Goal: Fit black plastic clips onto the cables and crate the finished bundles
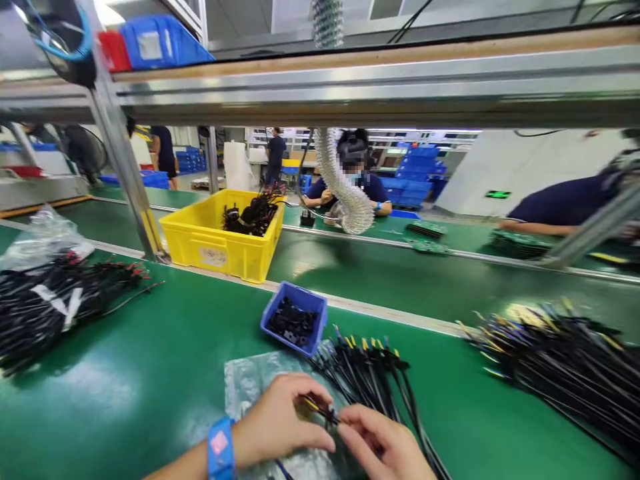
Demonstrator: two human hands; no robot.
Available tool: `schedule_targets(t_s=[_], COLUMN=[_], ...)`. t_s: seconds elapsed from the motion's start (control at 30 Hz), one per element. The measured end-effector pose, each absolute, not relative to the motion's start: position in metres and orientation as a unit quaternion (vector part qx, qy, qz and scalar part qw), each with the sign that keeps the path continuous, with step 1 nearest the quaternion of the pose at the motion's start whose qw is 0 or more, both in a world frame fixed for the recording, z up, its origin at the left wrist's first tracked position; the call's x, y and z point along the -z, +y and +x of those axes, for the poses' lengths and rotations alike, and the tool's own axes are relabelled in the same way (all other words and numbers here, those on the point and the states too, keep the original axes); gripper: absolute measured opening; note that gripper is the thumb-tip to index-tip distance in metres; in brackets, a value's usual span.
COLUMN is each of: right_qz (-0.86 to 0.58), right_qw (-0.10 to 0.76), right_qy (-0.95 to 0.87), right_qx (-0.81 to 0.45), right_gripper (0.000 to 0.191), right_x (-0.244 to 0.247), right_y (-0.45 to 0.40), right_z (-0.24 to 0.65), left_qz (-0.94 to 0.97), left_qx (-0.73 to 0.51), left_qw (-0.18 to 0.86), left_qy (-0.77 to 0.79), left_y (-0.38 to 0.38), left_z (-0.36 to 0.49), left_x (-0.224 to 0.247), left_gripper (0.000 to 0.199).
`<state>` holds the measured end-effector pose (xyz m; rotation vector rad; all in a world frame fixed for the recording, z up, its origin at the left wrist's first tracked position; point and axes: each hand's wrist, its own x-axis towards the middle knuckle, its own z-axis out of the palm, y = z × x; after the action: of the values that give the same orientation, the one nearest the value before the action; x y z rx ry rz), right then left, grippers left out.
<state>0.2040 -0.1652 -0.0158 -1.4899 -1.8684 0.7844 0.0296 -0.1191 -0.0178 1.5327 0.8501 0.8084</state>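
In the head view, both hands are low in the middle, close together around a black cable (327,415) with a yellow wire end and a small black part on it. My left hand (280,420), a blue band on its wrist, curls its fingers about the wire end. My right hand (383,441) pinches the cable from the other side with thumb and fingers. Beneath them lies a clear plastic bag (245,383). A blue bin (320,327) of small black parts stands just beyond. Beside it, black cables (370,373) with yellow and blue wire ends lie fanned out.
A yellow crate (215,247) with black parts stands behind, left of the blue bin. Bundled black cables lie at the left (45,313) and right (565,373). A metal post (123,147) and overhead shelf frame the bench. Across it sits a co-worker (375,190) behind a flexible duct (345,193).
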Motion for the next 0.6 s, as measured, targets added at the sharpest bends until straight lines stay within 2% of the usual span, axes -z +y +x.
schedule_targets(t_s=[0.07,0.23,0.43,0.6], right_qz=[-0.578,-0.578,-0.575,-0.569], right_qw=[0.305,0.319,0.325,0.319], right_qy=[-0.704,-0.704,-0.691,-0.655], right_qx=[-0.278,-0.263,-0.293,-0.381], right_gripper=[0.025,0.023,0.028,0.034], right_x=[0.0162,0.0173,0.0108,0.0106], right_y=[-0.1682,-0.1735,-0.1750,-0.1726], right_z=[0.2022,0.1972,0.1941,0.1949], left_qz=[0.600,0.517,0.521,0.557], left_qx=[-0.338,-0.327,-0.351,-0.347], left_qw=[0.633,0.706,0.682,0.643], left_qy=[0.354,0.357,0.375,0.394], left_y=[-0.1185,-0.1195,-0.1229,-0.1267], left_z=[0.0278,0.0297,0.0335,0.0343], left_x=[0.0183,0.0234,0.0204,0.0179], left_gripper=[0.043,0.024,0.029,0.032])
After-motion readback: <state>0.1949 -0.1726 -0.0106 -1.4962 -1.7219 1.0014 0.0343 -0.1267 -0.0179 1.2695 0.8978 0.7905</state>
